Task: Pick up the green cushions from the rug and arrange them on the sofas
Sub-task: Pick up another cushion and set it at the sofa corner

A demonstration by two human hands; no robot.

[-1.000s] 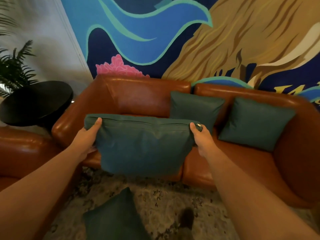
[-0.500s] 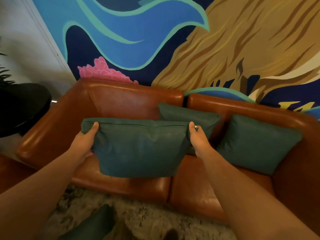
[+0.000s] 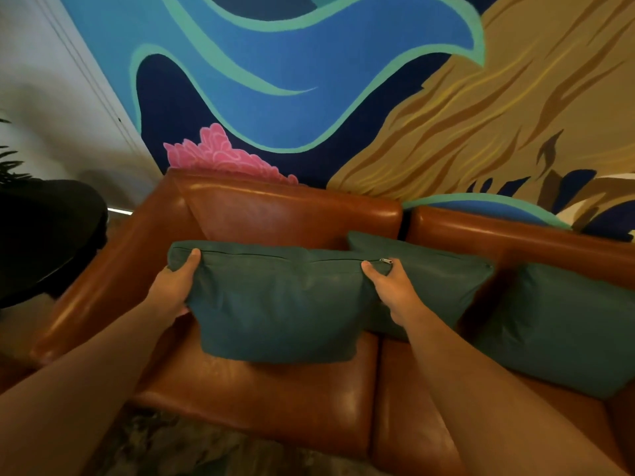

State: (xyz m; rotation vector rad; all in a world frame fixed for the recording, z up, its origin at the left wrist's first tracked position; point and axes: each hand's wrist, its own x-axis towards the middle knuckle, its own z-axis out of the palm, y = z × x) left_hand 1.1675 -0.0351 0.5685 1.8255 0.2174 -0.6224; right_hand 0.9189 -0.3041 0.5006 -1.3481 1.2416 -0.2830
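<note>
I hold a green cushion [image 3: 278,304] upright by its zipped top edge, over the left seat of the brown leather sofa [image 3: 275,403]. My left hand [image 3: 175,286] grips its top left corner. My right hand [image 3: 391,286] grips the top right corner by the zip pull. The cushion's lower edge hangs just above the seat, or touches it; I cannot tell which. A second green cushion [image 3: 443,286] leans against the backrest right behind it, partly hidden. A third green cushion [image 3: 563,328] leans on the right seat.
A black round side table [image 3: 44,235] stands left of the sofa's arm, with plant leaves [image 3: 10,166] above it. A painted mural wall [image 3: 309,97] rises behind the sofa. A patterned rug [image 3: 165,448] shows at the bottom edge.
I have moved closer to the sofa and carried the cushion forward, over the left seat. The cushion that lay on the rug has left the view.
</note>
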